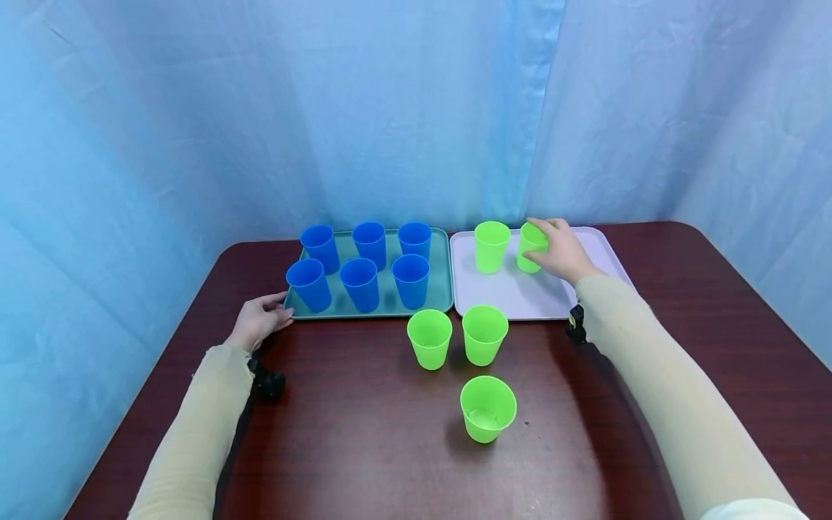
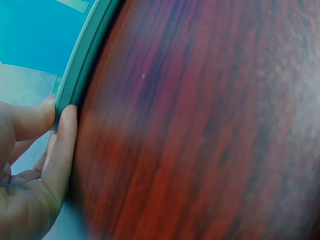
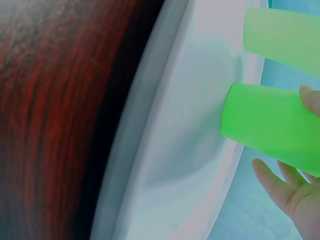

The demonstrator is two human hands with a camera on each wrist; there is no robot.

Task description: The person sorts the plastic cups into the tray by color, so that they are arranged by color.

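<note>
My right hand (image 1: pixel 560 249) grips a green cup (image 1: pixel 531 247) that stands at the back of the white tray (image 1: pixel 520 296); in the right wrist view the green cup (image 3: pixel 270 127) sits between thumb and fingers, its base on the white tray (image 3: pixel 190 150). A second green cup (image 1: pixel 491 246) stands beside it on that tray. My left hand (image 1: pixel 260 321) rests on the table, its fingertips (image 2: pixel 65 117) pinching the corner of the teal tray (image 2: pixel 82 55). The teal tray (image 1: pixel 435 300) carries several blue cups (image 1: pixel 361 283).
Three green cups stand upright on the dark wooden table (image 1: pixel 364 448): two (image 1: pixel 430 338) (image 1: pixel 484 334) just in front of the trays, one (image 1: pixel 487 407) nearer me. A blue curtain (image 1: pixel 390 108) closes off the back and sides.
</note>
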